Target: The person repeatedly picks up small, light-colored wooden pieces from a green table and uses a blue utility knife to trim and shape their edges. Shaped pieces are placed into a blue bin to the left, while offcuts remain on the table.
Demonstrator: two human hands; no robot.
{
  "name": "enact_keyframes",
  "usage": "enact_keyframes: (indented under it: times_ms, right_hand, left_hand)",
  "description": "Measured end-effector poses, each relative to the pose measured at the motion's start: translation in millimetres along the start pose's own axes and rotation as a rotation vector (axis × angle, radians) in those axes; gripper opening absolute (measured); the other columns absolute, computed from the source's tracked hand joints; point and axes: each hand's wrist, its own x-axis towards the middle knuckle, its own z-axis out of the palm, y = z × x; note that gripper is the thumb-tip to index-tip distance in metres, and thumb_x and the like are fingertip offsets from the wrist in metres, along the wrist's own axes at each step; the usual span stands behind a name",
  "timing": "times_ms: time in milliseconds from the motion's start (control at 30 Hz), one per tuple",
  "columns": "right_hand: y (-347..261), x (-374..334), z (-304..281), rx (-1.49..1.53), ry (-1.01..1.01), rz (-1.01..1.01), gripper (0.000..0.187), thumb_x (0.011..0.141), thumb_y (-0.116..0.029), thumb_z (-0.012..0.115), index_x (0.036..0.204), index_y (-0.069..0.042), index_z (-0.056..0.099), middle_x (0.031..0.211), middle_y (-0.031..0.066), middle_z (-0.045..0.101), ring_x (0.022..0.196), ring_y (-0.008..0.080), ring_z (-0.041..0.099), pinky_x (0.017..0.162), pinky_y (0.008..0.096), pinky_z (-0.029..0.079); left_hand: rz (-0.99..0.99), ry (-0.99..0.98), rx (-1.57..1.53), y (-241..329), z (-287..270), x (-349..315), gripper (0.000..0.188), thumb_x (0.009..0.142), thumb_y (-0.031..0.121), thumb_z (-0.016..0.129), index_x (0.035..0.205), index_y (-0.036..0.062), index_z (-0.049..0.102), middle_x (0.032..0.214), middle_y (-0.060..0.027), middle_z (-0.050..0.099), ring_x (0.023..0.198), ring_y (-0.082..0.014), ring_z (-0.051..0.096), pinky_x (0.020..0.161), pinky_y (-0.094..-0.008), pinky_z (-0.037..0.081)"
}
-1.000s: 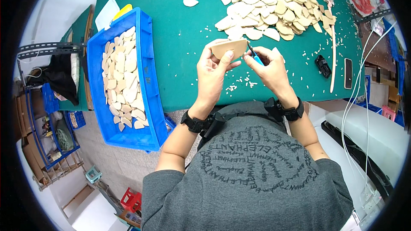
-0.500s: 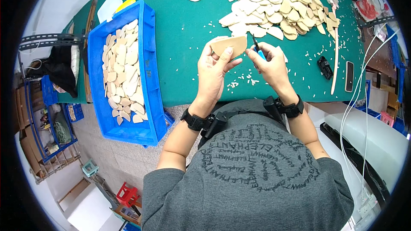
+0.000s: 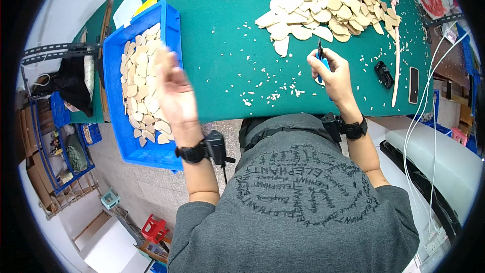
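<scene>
My left hand [image 3: 175,88] is over the right wall of the blue plastic bin [image 3: 174,71], its fingers smeared by motion. Whether it holds a piece cannot be made out. Many flat beige pieces [image 3: 144,78] with rounded edges lie in that bin, partly hidden by the hand. My right hand [image 3: 331,76] is closed around blue-handled nippers [image 3: 325,64], their dark jaws pointing away from me above the green table [image 3: 217,60]. Just beyond them spreads a big heap of similar beige pieces [image 3: 313,5].
Small pale scraps [image 3: 275,96] are scattered over the tabletop. At the right lie a black object [image 3: 384,75], a phone [image 3: 414,85] and a long stick with a fluffy end [image 3: 395,60]. White cables [image 3: 429,81] hang at the right. A red stool [image 3: 154,228] stands on the floor.
My left hand has swung left from the table's middle to the bin, and the beige piece it held is no longer visible. My right hand moved slightly right, still holding the nippers.
</scene>
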Motion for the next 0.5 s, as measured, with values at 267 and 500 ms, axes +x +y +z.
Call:
enact_keyframes:
  times_ms: [267, 500]
  right_hand:
    - [11.1, -21.4, -73.5, -0.008, 0.277, -0.024, 0.016, 0.086, -0.016, 0.067, 0.091, -0.001, 0.063, 0.068, -0.0017, 0.055, 0.057, 0.0042, 0.050, 0.052, 0.0189, 0.040]
    - [7.3, -50.5, -105.3, -0.001, 0.424, 0.032, 0.016, 0.086, -0.016, 0.066, 0.089, -0.001, 0.062, 0.071, -0.0014, 0.056, 0.060, 0.0044, 0.051, 0.054, 0.0193, 0.042]
  left_hand:
    - [-0.204, 0.087, 0.698, -113.8, 16.5, 18.7, 0.039, 0.092, 0.032, 0.059, 0.118, 0.0043, 0.058, 0.111, -0.0071, 0.059, 0.085, -0.0140, 0.058, 0.076, -0.0267, 0.048]
    - [-0.101, -0.902, 1.770, -317.8, 40.5, -4.7, 0.060, 0.075, 0.037, 0.073, 0.123, 0.0059, 0.054, 0.119, -0.0207, 0.047, 0.108, -0.0346, 0.050, 0.086, -0.0429, 0.049]
